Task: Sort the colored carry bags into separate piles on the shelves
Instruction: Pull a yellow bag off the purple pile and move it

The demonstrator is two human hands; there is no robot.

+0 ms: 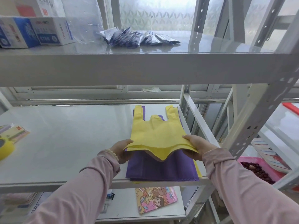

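Head view: two arms in pink sleeves reach over the middle shelf (64, 143). The left hand (123, 151) and the right hand (195, 146) both hold the yellow bag (155, 135). Each hand pinches one side of the near end of the bag, with the thumb on top and the fingers under it. The near end is lifted up and sags in the middle. The far end, with its two handles, lies flat toward the back of the shelf.

Right under the yellow bag is a pile of purple bags (161, 168) on the right part of the middle shelf. A thin yellow edge peeks out from below the purple pile.

On the top shelf (145, 67) stand blue and white boxes (32, 31) and a row of shiny packets (139, 38). On the shelf below lies a cartoon bag (156, 199). A pink basket (258, 167) sits to the right.
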